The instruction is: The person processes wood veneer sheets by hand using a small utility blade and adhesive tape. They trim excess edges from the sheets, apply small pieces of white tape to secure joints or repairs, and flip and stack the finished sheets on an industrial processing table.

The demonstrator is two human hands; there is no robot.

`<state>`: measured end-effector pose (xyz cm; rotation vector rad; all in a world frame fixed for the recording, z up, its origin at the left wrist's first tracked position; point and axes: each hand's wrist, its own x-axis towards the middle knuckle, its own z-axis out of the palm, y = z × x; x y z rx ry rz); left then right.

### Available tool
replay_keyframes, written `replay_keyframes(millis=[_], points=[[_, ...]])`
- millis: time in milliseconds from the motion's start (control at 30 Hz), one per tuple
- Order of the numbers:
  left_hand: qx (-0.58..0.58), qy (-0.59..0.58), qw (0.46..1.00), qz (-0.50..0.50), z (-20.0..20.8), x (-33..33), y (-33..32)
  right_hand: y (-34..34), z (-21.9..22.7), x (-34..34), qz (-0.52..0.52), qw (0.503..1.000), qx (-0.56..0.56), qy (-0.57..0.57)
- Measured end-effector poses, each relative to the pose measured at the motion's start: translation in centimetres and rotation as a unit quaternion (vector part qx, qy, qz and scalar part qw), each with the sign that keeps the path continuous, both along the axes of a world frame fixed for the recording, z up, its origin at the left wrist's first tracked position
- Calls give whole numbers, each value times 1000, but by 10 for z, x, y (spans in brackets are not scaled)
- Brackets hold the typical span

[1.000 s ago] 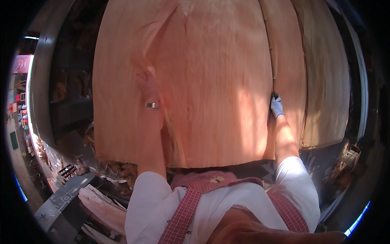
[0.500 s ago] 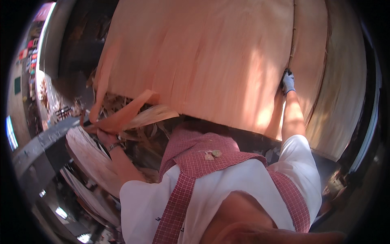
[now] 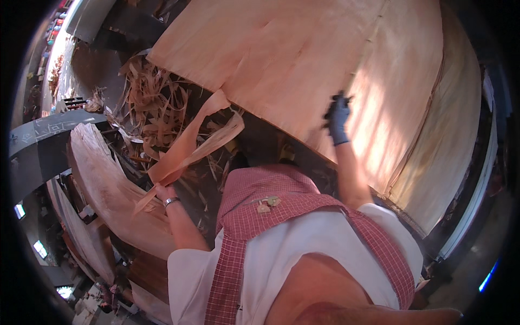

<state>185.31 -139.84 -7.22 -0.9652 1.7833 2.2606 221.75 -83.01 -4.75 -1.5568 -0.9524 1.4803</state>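
Observation:
My left hand (image 3: 166, 192), bare and with a wristwatch, is closed around the lower end of long, thin wood veneer strips (image 3: 187, 142). The strips rise from it, twisted and folded, and their upper ends reach the near edge of the large veneer sheet (image 3: 260, 65). Over the right part of that sheet is my right hand (image 3: 338, 120), in a blue-grey glove with dark fingers. Its fingers look loosely apart, with nothing visible in them. Whether it touches the sheet I cannot tell. A seam line runs up the sheet beyond this hand.
A heap of curled veneer scraps (image 3: 157, 103) lies left of the sheet. Curved veneer pieces (image 3: 108, 184) stand at my left, beside a grey curved metal beam (image 3: 51, 130). A paler veneer sheet (image 3: 447, 135) extends along the right. Scraps litter the floor near my shoes.
My left hand has drawn the strips down and toward me. My right hand has left the seam and come nearer and leftward. The view has turned, showing more of the scrap heap.

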Motion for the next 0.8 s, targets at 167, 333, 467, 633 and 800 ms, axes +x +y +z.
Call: replay_keyframes(millis=[167, 333, 467, 633, 800], points=[[-2, -71, 997, -4, -20, -25, 43, -102, -6, -234, 55, 967, -97, 230], [0, -150, 989, 8, -45, -50, 45, -77, -55, -347, 133, 921, -251, 266], [58, -160, 985, 8, -53, -100, 0, -88, -94, -371, 100, 946, -224, 213], [-24, -109, 994, 17, -45, -186, -73, -87, -118, -377, 133, 988, -82, 8], [-123, 57, 991, 9, 0, -318, -108, -90, -96, -380, 163, 967, -193, -23]])
